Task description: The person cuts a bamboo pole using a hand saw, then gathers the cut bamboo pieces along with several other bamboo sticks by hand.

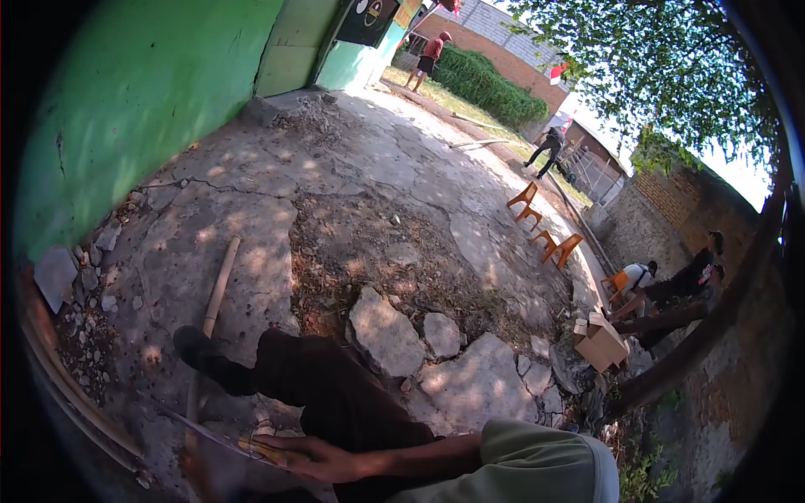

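Observation:
My right hand [309, 458] is closed around the yellowish handle of a handsaw [210, 433], low in the view. Its long thin blade points to the left and crosses a bamboo pole [221, 289]. The pole lies on the cracked concrete, running from mid-left down to the bottom edge, where it blurs. My dark shoe [205, 356] rests on the pole, with the leg in dark trousers bent beside it. My left hand is not visible.
Broken concrete slabs [386, 331] and rubble lie ahead. More poles [75, 394] lie along the green wall [126, 109]. At right are a cardboard box [600, 342], orange chairs [563, 249] and seated people [688, 272]. Two people [551, 151] [429, 59] stand farther off.

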`<state>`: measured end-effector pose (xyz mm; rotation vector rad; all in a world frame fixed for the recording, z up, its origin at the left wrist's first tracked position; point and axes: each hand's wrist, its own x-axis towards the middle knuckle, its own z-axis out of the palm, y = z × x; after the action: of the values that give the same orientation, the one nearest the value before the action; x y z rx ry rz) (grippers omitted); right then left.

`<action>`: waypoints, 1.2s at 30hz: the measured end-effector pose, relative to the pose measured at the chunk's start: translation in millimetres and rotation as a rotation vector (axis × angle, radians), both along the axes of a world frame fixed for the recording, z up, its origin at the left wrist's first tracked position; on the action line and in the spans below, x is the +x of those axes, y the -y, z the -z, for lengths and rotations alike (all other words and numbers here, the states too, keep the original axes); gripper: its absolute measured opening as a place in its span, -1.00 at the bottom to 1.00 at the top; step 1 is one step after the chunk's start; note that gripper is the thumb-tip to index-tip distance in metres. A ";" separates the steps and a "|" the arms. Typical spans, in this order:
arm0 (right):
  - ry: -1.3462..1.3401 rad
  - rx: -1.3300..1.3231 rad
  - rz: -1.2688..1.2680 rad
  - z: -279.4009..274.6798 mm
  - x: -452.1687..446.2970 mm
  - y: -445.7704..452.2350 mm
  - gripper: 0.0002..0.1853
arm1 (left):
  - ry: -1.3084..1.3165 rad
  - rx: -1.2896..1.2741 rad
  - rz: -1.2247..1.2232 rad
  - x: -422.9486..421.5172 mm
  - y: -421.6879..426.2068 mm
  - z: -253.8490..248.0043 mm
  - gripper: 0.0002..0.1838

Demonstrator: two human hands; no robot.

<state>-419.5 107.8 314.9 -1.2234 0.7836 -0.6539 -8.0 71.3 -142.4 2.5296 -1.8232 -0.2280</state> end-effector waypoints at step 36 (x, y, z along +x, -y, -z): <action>-0.117 -0.266 0.033 79.6 82.6 27.8 -0.37 | -0.107 -0.026 -0.121 17.5 18.2 37.2 -0.17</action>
<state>-336.9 80.1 235.2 -1.5039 0.8349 -0.7353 9.6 53.1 -179.6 2.5453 -1.6192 -0.3273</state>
